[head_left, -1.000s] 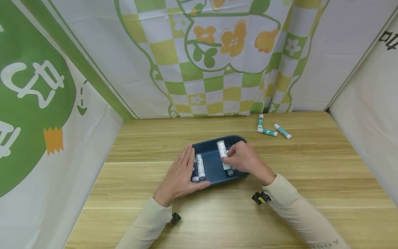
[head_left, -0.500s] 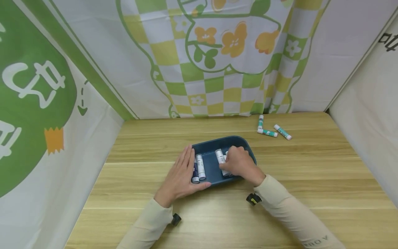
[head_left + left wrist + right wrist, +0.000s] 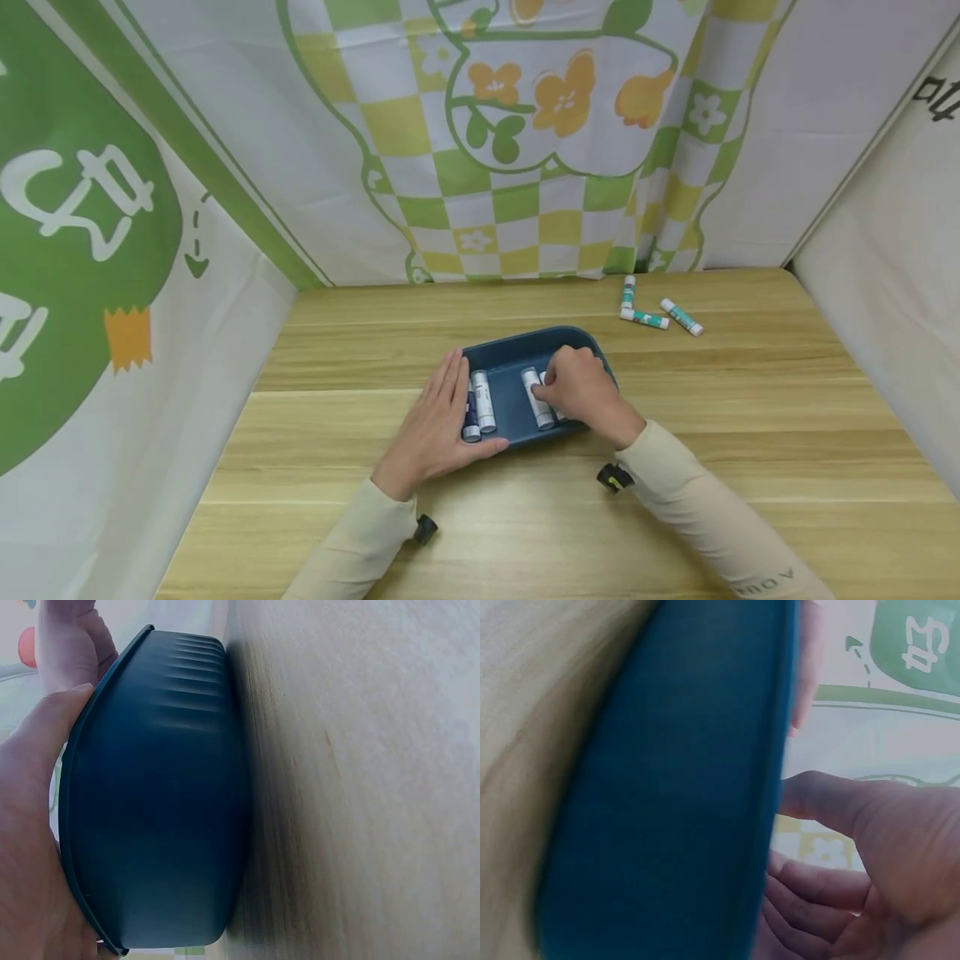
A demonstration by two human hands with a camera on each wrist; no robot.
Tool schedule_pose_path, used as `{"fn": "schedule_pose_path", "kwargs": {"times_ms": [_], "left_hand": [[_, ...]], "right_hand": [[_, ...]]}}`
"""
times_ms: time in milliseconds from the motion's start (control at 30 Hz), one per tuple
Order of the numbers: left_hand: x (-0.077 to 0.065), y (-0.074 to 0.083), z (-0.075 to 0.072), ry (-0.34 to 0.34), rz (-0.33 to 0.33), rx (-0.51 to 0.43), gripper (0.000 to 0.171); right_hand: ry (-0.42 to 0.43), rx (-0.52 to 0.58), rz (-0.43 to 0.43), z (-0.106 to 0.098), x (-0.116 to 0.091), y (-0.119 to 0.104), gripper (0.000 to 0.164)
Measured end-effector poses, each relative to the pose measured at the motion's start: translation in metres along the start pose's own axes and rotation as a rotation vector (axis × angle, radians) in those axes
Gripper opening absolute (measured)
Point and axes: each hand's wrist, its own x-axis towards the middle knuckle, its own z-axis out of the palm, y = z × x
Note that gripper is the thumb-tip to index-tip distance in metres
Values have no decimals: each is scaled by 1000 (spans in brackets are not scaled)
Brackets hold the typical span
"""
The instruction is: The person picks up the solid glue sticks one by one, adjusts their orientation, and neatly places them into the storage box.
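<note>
A dark blue rectangular tray point(image 3: 517, 358) sits on the table, its outer wall filling much of both wrist views. My left hand point(image 3: 431, 417) rests along its left end, fingers straight and thumb on the front rim. Beside those fingers lie a white glue stick point(image 3: 483, 402) and a dark blue tube with a white end point(image 3: 471, 417). Inside the tray's right half, my right hand point(image 3: 585, 387) pinches a white glue stick point(image 3: 537, 400) lying nearly flat. Another white tube point(image 3: 558, 414) shows partly beneath this hand. The tray wall hides the right fingertips in the right wrist view.
Several teal-and-white glue sticks lie at the back right: one upright in view point(image 3: 628, 292), one crosswise point(image 3: 645, 319), one slanted point(image 3: 682, 317). A patterned curtain point(image 3: 540, 208) hangs behind the wooden table point(image 3: 360, 333), with printed sheets on both sides.
My right hand has lowered the white glue stick from above the tray's right side until it lies inside, tube beside tube. The left hand has stayed in place.
</note>
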Motion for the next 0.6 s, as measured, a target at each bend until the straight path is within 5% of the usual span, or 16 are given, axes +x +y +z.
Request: {"fn": "schedule_pose_path", "kwargs": {"times_ms": [133,333,600], "left_hand": [[0,0,0,1,-1,-6,131],[0,0,0,-4,-5,-11,131],[0,1,-1,-20,-10,-3,132]], "right_hand": [[35,28,-95,-9,-3,3,21],[70,70,-185,-29,-7,12,25],[115,84,-183,-64,-10,33,28]]}}
